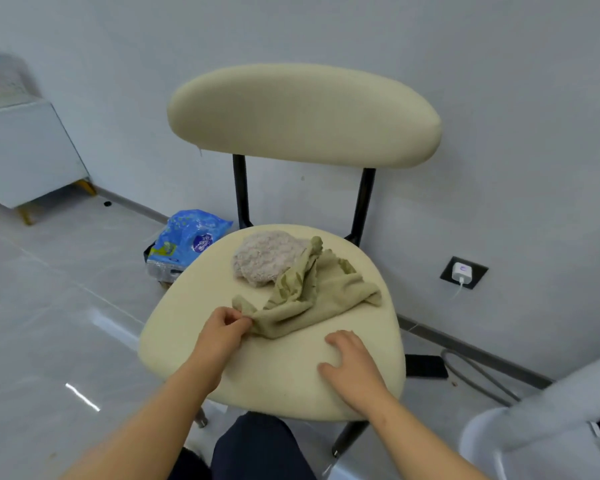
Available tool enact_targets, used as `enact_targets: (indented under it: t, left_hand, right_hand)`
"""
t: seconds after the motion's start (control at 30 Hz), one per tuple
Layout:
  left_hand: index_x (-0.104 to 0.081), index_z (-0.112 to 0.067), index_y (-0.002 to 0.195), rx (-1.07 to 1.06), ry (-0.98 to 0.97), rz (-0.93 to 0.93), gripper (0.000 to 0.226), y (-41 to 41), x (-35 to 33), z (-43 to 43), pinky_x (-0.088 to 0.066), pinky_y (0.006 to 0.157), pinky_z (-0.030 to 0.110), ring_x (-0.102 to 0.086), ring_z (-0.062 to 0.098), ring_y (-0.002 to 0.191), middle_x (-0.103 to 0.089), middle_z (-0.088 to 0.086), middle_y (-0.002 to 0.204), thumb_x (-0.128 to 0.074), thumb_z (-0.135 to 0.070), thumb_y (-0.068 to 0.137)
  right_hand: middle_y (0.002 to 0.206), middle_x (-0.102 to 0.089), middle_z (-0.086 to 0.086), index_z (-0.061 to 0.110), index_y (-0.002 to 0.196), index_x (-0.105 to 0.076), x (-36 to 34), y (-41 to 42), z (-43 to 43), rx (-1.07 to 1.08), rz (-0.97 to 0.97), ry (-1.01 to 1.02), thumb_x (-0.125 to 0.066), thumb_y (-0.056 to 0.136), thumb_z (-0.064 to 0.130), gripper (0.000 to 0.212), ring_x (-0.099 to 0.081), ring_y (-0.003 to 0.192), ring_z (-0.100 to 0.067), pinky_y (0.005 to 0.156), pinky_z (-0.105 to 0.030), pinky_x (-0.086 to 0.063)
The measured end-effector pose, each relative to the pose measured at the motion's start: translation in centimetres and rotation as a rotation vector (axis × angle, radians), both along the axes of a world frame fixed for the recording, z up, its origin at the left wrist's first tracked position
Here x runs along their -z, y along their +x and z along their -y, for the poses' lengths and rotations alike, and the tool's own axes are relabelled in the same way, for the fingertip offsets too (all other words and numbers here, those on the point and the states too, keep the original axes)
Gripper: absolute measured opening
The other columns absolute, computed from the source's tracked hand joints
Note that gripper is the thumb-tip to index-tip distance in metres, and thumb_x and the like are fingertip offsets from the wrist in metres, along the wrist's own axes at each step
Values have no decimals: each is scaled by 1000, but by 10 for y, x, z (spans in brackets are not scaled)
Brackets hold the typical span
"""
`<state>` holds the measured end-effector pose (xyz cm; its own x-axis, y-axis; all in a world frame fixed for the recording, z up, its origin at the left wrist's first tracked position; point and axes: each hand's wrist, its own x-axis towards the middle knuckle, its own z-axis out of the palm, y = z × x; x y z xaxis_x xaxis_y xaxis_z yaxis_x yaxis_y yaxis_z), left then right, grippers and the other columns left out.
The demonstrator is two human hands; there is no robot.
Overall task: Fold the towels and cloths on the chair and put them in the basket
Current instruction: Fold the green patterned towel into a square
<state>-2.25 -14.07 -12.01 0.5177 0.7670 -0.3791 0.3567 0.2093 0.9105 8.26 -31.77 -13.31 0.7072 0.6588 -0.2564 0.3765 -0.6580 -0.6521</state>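
**Left hand (222,336) pinches crumpled olive-green cloth (312,299) on cream padded chair (274,379)**

The left hand fingers (238,319) pinch the cloth's near corner at the frame's centre. The right hand (352,365) lies on the seat, its fingers (336,339) loosely spread and holding nothing. A fluffy pale pink towel (267,256) touches the cloth's upper edge.
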Motion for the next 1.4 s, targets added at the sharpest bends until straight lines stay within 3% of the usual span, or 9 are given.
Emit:
enact_targets:
  t: [0.13, 0.3, 0.4, 0.57, 0.67, 0.83, 1.03, 1.2, 1.4]
  left_hand:
    - [-38, -28, 116, 108, -27, 49, 46, 5, -5, 9, -41, 72, 24, -53, 12, 90, -51, -7, 103, -68, -16, 84]
    - [-64, -34, 78, 314, 275, -53, 21, 11, -11, 19, -46, 73, 28, -55, 14, 77, -64, -1, 89, -66, -14, 75]
    - [-62, -32, 72, 263, 442, -24, 17, 1, -19, 16, -42, 69, 24, -53, 9, 71, -62, -7, 78, -63, -15, 72]
    - [-58, -26, 68, 180, 635, -315, 16, -20, -7, -8, -36, 72, 27, -49, 17, 89, -52, -4, 90, -58, -20, 83]
    - [-64, -21, 80, 217, 777, -338, 16, -12, 3, -6, -42, 87, 34, -49, 18, 100, -51, -7, 103, -58, -33, 88]
    - [-62, -32, 110, 428, 944, -501, 22, 8, 16, 2, -40, 84, 30, -47, 19, 110, -50, -9, 122, -49, -33, 93]
    - [-64, -30, 112, 427, 828, -421, 24, 2, 26, 9, -39, 93, 28, -44, 19, 114, -50, -7, 125, -52, -28, 91]
    - [-68, -21, 106, 410, 597, -316, 18, -1, 17, -5, -34, 85, 18, -52, 13, 106, -57, -6, 110, -59, -22, 90]
    - [-68, -23, 94, 200, 174, -76, 16, -8, 8, -7, -38, 73, 10, -54, 1, 90, -63, -10, 101, -54, -18, 94]
  right_hand:
    - [141, -36, 3, 18, 141, -33, -1, -2, -3, 38, -3, 28, -57, 87, 23, 60, -35, 131, -13, 106, -22, -28]
    - [129, -48, -7, 27, 145, -23, -15, 9, -10, 190, -8, 125, -52, 89, 19, 64, -48, 119, -23, 98, -32, -39]
    - [134, -41, -5, 27, 144, -28, -21, 16, -13, 168, 50, 150, -49, 91, 18, 57, -47, 117, -21, 94, -31, -40]
    - [141, -33, 2, 24, 138, -40, -17, 14, -21, 64, 162, 105, -47, 91, 19, 48, -40, 123, -15, 99, -29, -38]
    - [141, -35, 7, 27, 133, -45, -19, 16, -31, 50, 393, 21, -44, 91, 22, 42, -30, 127, -17, 105, -32, -28]
    - [140, -44, 2, 31, 145, -25, -13, 22, -41, -122, 370, -158, -39, 95, 27, 52, -34, 125, -25, 102, -38, -29]
    - [116, -55, -11, 39, 147, -11, -13, 26, -54, -156, 380, -169, -37, 95, 25, 61, -48, 111, -32, 89, -38, -42]
    - [127, -51, -4, 31, 128, -49, -12, 19, -73, -207, 405, -226, -35, 95, 16, 38, -42, 118, -30, 93, -39, -38]
    - [105, -68, 1, 26, 107, -67, -12, 28, -56, -65, 285, -36, -45, 95, 21, 26, -48, 112, -21, 87, -33, -45]
